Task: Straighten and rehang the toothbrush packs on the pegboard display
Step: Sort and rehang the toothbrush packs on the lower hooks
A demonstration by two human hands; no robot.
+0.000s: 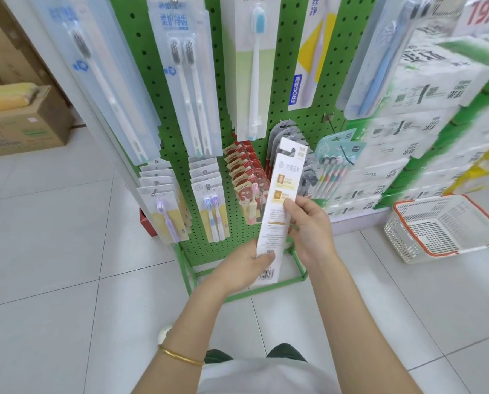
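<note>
I hold a long white toothbrush pack (280, 194) with its printed back toward me, in front of the green pegboard (152, 89). My left hand (243, 268) grips its lower end, thumb over the print near the barcode. My right hand (308, 226) pinches its right edge at mid-height. The pack's hang hole at the top is off any hook, just in front of a row of grey packs (286, 135). Red packs (246, 172) hang to its left, and a teal multi-brush pack (334, 157) to its right.
Larger toothbrush packs (186, 81) hang along the upper pegboard, small ones (163, 206) lower left. Stacked tissue packages (425, 137) stand on the right, with a white and orange shopping basket (442, 228) on the tiled floor. Cardboard boxes (24, 123) sit at far left.
</note>
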